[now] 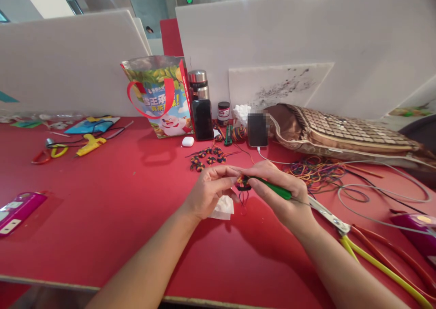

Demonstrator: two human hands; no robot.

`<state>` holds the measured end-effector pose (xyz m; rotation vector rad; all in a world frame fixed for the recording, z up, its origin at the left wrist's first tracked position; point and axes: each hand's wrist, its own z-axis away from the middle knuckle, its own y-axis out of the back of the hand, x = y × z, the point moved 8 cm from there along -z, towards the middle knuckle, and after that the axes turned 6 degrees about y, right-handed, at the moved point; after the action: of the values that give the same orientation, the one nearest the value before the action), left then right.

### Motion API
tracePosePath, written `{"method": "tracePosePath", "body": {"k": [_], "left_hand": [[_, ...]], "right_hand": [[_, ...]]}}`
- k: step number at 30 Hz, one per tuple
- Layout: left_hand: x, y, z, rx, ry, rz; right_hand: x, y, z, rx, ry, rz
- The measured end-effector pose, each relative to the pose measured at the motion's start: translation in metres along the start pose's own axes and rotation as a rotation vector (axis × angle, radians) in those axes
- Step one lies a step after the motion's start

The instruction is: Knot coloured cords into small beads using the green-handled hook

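Note:
Between the fingertips of my left hand [218, 186] is a small dark and orange crocheted piece [243, 182], with loose yarn tails hanging below it. My right hand [281, 193] grips a green-handled crochet hook [274, 188]; its tip is at the piece, hidden by fingers. Beneath my left hand lies a crumpled white tissue [223, 207]. Just beyond both hands, several similar small crocheted pieces [211, 159] are scattered on the red table [119, 218].
Large scissors [344, 229] lie right of my right forearm, near tangled yarn [316, 170] and a charging cable. Behind stand a shopping bag [163, 100], a phone [202, 120], a jar [223, 113] and a brown bag [354, 136]. A yellow glue gun [90, 143] lies left.

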<state>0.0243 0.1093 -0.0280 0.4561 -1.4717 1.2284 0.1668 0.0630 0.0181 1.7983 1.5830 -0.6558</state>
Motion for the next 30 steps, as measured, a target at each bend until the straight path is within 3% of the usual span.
{"method": "tracePosePath", "body": {"k": [4, 11, 18, 23, 30], "left_hand": [[-0.004, -0.002, 0.0, 0.0, -0.018, -0.003], [0.004, -0.001, 0.006, 0.145, -0.143, -0.002], [-0.013, -0.001, 0.001, 0.146, 0.01, 0.251], [-0.01, 0.004, 0.0, 0.15, 0.016, 0.262], [-0.009, -0.002, 0.005, 0.144, 0.044, 0.274]], "right_hand": [[-0.002, -0.001, -0.002, 0.003, 0.007, -0.006], [-0.006, 0.001, 0.001, 0.078, 0.074, 0.045], [-0.008, -0.002, 0.006, 0.083, 0.119, 0.122], [-0.015, -0.004, 0.004, 0.009, 0.185, 0.19], [-0.022, 0.004, 0.008, 0.06, 0.236, 0.298]]}}
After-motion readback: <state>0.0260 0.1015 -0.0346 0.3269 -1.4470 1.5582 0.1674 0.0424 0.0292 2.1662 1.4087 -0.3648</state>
